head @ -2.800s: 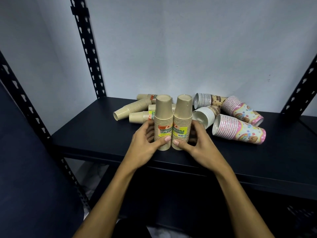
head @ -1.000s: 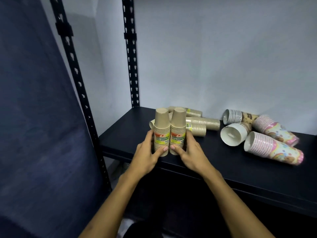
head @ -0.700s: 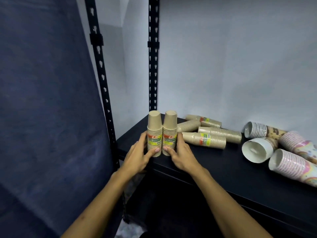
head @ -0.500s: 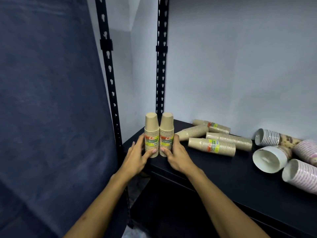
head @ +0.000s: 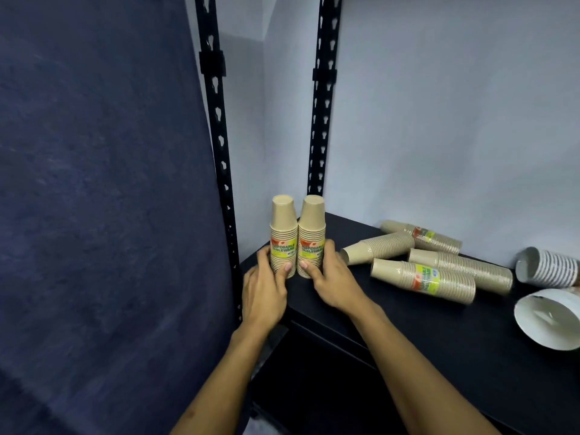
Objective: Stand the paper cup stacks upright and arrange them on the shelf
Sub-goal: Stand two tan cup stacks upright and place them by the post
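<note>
Both upright stacks have slid leftward along the shelf (head: 439, 356) since the earlier frames and now stand at its left front corner, close to the black front upright (head: 219, 152). Each hand cups one stack: the left hand (head: 265, 293) wraps the base of the left kraft stack (head: 284, 237), thumb across the front, and the right hand (head: 334, 284) does the same on the right kraft stack (head: 311, 235). The stacks touch side by side, bottoms up, labels facing out.

Doing this step well probably means keeping the hold low and the rims flat on the board, since tall light stacks would tip if pushed high. A gentle release, fingers opening sideways, should leave them standing. Clearance to the corner edge looks slim, so nudging them a little inward seems wise.

To the right, four kraft stacks (head: 423, 279) lie on their sides, with a striped stack (head: 547, 266) and a white cup stack (head: 552, 324) beyond.
</note>
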